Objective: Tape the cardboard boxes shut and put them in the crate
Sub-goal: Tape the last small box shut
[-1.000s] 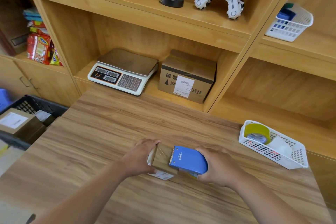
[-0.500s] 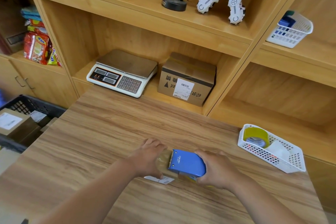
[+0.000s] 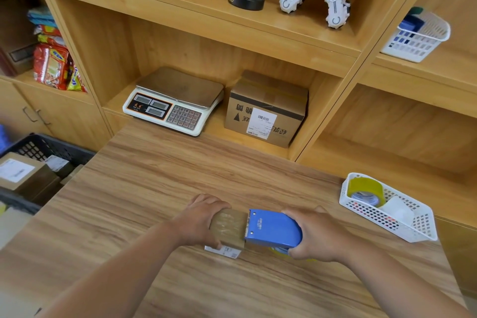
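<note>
Fingers of the left hand (image 3: 204, 219) clamped the cardboard box (image 3: 228, 226); beside them the right hand (image 3: 318, 235) gripped the tape dispenser (image 3: 273, 228), mid-taping; tearing off seemed next.

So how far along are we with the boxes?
Done: at least one labelled box sits in the black crate. In hand: the left hand holds the small box on the table while the right hand grips the blue tape dispenser on it. Left: finish that strip, crate it.
</note>
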Action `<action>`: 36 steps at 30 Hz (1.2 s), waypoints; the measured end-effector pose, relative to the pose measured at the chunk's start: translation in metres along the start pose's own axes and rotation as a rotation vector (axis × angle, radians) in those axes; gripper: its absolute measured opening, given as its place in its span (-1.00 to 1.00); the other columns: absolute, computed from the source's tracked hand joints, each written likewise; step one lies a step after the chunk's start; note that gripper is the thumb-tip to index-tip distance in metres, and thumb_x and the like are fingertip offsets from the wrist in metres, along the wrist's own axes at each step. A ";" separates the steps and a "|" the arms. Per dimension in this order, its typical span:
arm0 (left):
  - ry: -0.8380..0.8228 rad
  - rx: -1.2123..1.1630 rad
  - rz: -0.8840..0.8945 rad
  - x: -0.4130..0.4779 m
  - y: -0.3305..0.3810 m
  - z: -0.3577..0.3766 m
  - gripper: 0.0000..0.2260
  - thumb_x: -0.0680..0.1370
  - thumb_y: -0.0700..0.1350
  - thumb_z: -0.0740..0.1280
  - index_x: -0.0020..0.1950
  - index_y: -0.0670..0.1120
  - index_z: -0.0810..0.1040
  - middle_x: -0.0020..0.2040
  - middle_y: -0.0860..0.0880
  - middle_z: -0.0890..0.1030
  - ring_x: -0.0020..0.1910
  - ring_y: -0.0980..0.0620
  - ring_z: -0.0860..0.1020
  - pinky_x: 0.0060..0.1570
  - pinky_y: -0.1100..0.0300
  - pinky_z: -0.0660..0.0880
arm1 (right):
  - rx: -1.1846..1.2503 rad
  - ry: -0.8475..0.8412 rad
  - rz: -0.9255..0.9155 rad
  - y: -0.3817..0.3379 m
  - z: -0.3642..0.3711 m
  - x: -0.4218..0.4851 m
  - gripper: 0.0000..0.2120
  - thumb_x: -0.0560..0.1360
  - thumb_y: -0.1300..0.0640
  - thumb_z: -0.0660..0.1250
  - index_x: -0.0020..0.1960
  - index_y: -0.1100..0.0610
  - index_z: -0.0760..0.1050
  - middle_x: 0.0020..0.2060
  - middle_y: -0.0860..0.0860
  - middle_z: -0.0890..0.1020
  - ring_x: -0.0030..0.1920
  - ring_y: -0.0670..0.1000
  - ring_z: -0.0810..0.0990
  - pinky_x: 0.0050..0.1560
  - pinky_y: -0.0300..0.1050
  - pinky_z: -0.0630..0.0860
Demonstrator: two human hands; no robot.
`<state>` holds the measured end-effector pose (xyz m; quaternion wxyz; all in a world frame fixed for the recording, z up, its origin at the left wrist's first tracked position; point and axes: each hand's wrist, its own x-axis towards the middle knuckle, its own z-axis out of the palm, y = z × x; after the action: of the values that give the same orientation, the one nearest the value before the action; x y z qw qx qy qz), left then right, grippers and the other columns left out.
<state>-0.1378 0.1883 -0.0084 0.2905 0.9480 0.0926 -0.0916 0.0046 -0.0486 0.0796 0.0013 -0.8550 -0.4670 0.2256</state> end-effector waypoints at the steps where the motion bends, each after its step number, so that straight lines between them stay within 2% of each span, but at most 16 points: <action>1: -0.005 0.003 -0.002 0.000 0.000 0.000 -0.16 0.24 0.13 0.53 0.45 0.11 0.25 0.33 0.15 0.31 0.34 0.13 0.16 0.34 0.29 0.06 | -0.009 -0.005 0.005 0.006 0.000 -0.003 -0.55 0.24 -0.22 0.31 0.08 -0.17 0.33 -0.10 -0.24 0.53 -0.12 -0.17 0.47 0.05 -0.22 0.24; 5: -0.035 -0.034 -0.025 0.001 0.004 0.000 -0.15 0.24 0.12 0.53 0.46 0.12 0.24 0.33 0.15 0.29 0.34 0.14 0.14 0.38 0.24 0.08 | -0.011 -0.006 0.023 0.020 0.003 -0.014 -0.59 0.26 -0.23 0.32 0.05 -0.19 0.32 -0.09 -0.27 0.49 -0.16 -0.32 0.38 0.03 -0.23 0.24; 9: -0.057 -0.024 -0.035 0.001 0.003 -0.003 -0.15 0.24 0.11 0.53 0.46 0.12 0.22 0.32 0.15 0.28 0.35 0.14 0.14 0.39 0.22 0.10 | 0.002 -0.025 0.041 0.028 0.012 -0.016 -0.51 0.26 -0.27 0.31 0.14 -0.20 0.33 -0.03 -0.28 0.52 -0.10 -0.20 0.46 0.07 -0.21 0.26; 12: -0.069 -0.023 -0.043 0.002 0.005 -0.004 -0.15 0.26 0.10 0.52 0.47 0.11 0.21 0.33 0.14 0.27 0.36 0.13 0.14 0.37 0.23 0.10 | -0.001 -0.014 0.074 0.044 0.016 -0.025 -0.49 0.25 -0.36 0.30 0.13 -0.23 0.34 -0.07 -0.31 0.54 -0.15 -0.21 0.46 0.06 -0.24 0.29; 17: -0.096 -0.004 -0.058 0.002 0.010 -0.008 -0.16 0.28 0.08 0.52 0.48 0.09 0.19 0.35 0.12 0.25 0.37 0.11 0.15 0.36 0.24 0.12 | -0.036 0.024 0.072 0.051 0.015 -0.026 -0.52 0.25 -0.36 0.30 0.11 -0.25 0.32 -0.07 -0.28 0.55 -0.11 -0.20 0.48 0.01 -0.27 0.25; 20: -0.136 0.109 -0.058 0.002 0.016 -0.011 -0.13 0.32 0.08 0.50 0.51 0.03 0.12 0.41 0.05 0.20 0.44 0.05 0.09 0.41 0.22 0.03 | -0.061 0.032 0.062 0.050 0.014 -0.025 -0.53 0.25 -0.30 0.30 0.12 -0.25 0.32 -0.07 -0.26 0.55 -0.13 -0.20 0.47 0.00 -0.26 0.24; 23: -0.193 0.261 -0.060 0.007 0.032 -0.012 -0.03 0.34 0.15 0.47 0.54 -0.10 -0.03 0.53 -0.06 0.02 0.52 -0.04 -0.13 0.46 0.12 -0.15 | -0.082 0.048 0.074 0.052 0.014 -0.027 -0.53 0.25 -0.23 0.31 0.13 -0.21 0.34 -0.06 -0.24 0.56 -0.19 -0.20 0.42 -0.04 -0.23 0.20; 26: -0.169 0.261 -0.022 0.014 0.055 -0.005 0.08 0.32 0.22 0.46 0.55 -0.15 -0.15 0.55 -0.06 -0.08 0.52 -0.02 -0.23 0.45 0.12 -0.28 | -0.078 0.046 0.090 0.053 0.014 -0.029 -0.50 0.24 -0.23 0.32 0.16 -0.20 0.34 -0.04 -0.24 0.56 -0.18 -0.19 0.40 -0.02 -0.19 0.22; 28: -0.114 0.244 0.013 0.019 0.069 0.005 0.09 0.30 0.24 0.46 0.55 -0.13 -0.15 0.55 -0.06 -0.05 0.53 -0.02 -0.18 0.49 0.10 -0.22 | -0.083 0.036 0.091 0.053 0.014 -0.029 -0.50 0.24 -0.23 0.31 0.16 -0.19 0.34 -0.03 -0.22 0.56 -0.18 -0.18 0.39 0.01 -0.18 0.24; 33: -0.070 0.084 0.028 0.024 0.086 0.025 -0.07 0.38 0.19 0.42 0.56 -0.04 -0.05 0.48 0.01 0.15 0.50 0.02 0.03 0.46 0.17 0.00 | -0.086 0.028 0.090 0.055 0.015 -0.030 -0.52 0.24 -0.22 0.30 0.14 -0.17 0.34 -0.04 -0.20 0.56 -0.08 -0.15 0.48 0.06 -0.18 0.25; 36: -0.017 -0.043 0.026 0.023 0.086 0.026 -0.27 0.48 0.11 0.32 0.54 -0.02 0.05 0.40 0.07 0.25 0.43 0.09 0.15 0.38 0.26 0.09 | -0.081 0.021 0.100 0.056 0.015 -0.032 -0.51 0.26 -0.22 0.30 0.15 -0.16 0.34 -0.03 -0.19 0.56 -0.06 -0.13 0.50 0.08 -0.17 0.26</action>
<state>-0.0994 0.1066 0.0115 0.3129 0.9418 0.0796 -0.0941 0.0292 -0.1086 0.0665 -0.0398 -0.8788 -0.4326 0.1974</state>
